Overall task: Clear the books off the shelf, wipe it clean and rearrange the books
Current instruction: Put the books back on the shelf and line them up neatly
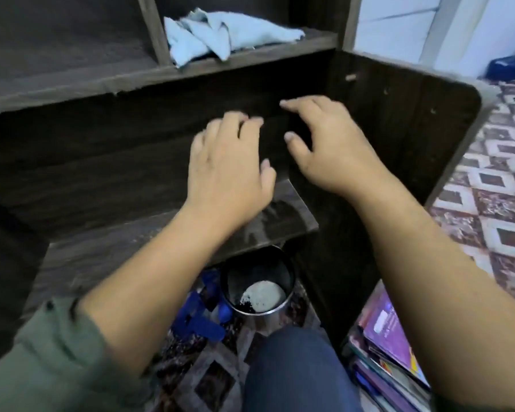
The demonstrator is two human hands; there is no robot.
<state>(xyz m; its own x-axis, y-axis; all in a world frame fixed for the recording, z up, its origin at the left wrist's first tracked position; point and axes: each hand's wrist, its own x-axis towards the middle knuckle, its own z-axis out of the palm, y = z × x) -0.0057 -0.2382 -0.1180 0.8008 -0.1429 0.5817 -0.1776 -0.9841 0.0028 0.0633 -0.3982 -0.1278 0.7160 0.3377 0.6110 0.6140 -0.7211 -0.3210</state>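
Both my hands reach into the bare middle compartment of a dark wooden shelf unit [72, 93]. My left hand [229, 165] hovers above the lower shelf board [283, 218], fingers loosely bent, holding nothing. My right hand [318, 144] is beside it, fingers spread and slightly curled, also holding nothing. A crumpled light blue cloth [217, 34] lies on the shelf above. A stack of books [390, 346], the top one purple, lies on the floor at the lower right, partly hidden by my right forearm.
A round black bin [257, 288] with white scraps inside stands on the floor under the lower board, next to blue plastic items [202, 319]. The shelf's side panel [414, 129] stands at the right. A patterned carpet [494, 209] covers the floor. My knee [295, 370] is below.
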